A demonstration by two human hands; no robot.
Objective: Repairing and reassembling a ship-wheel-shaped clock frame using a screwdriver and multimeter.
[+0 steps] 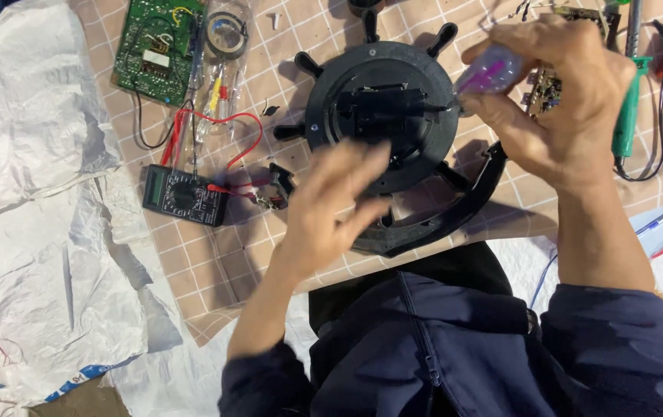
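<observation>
We find the round black housing (381, 116), with knob-like spokes around its rim, lying face down on the checked mat (154, 255), its back exposed and a black module at its centre. Our right hand (571, 100) grips a screwdriver with a clear purple handle (490, 73), its shaft pointing into the housing's right side. Our left hand (339, 201) hovers with fingers spread and holding nothing, just over the housing's lower edge; it is blurred. A curved black piece (455, 208) lies detached beside the housing. We judge the unit opened and work on its interior under way. A multimeter (184, 194), a green circuit board (154, 46) and a soldering iron (629, 108) lie near.
</observation>
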